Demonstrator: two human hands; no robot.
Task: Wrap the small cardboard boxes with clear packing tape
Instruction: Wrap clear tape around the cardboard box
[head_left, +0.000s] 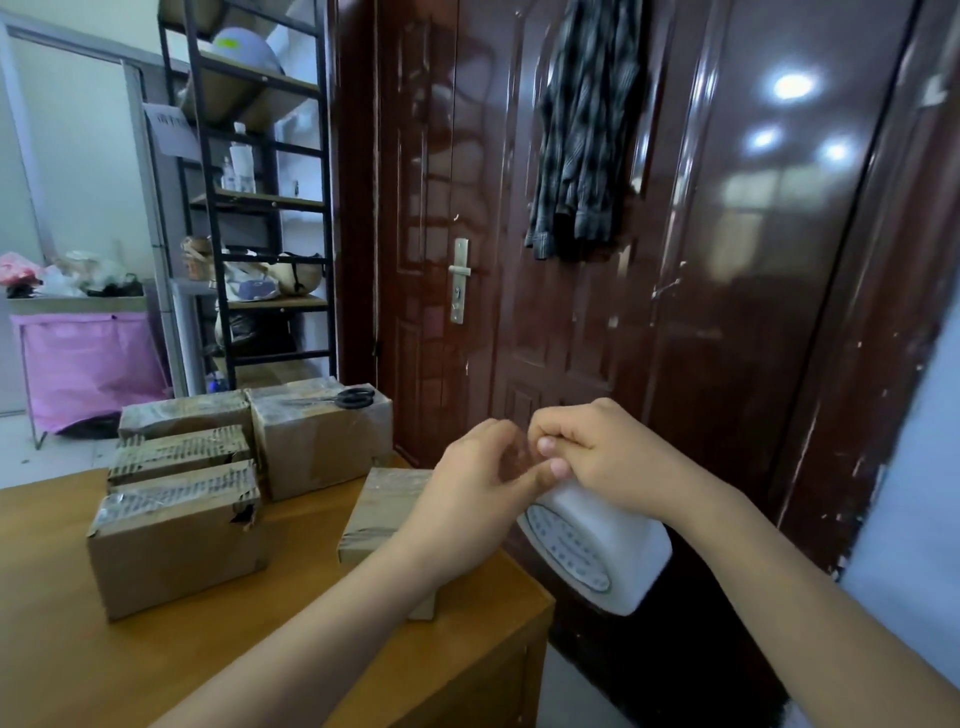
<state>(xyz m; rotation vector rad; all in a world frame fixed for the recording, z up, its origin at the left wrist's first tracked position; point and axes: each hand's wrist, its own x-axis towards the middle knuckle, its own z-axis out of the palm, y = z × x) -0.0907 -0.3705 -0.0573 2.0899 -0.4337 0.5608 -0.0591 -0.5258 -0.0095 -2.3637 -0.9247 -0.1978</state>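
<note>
Both hands, left (470, 488) and right (602, 457), pinched a thin clear tape strip (519, 457) beside the wooden surface (156, 649), where brown, tape-glossed cardboard boxes (176, 540) stood clustered.

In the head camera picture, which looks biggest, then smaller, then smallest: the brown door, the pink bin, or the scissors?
1. Brown door
2. Pink bin
3. Scissors

This is how they look; the bin stands farther away.

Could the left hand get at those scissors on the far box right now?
Probably not right away. The left hand is busy pinching the clear tape together with the right hand. The scissors lie uncovered on top of the far box, so the way looks free once the hand lets go.
</note>
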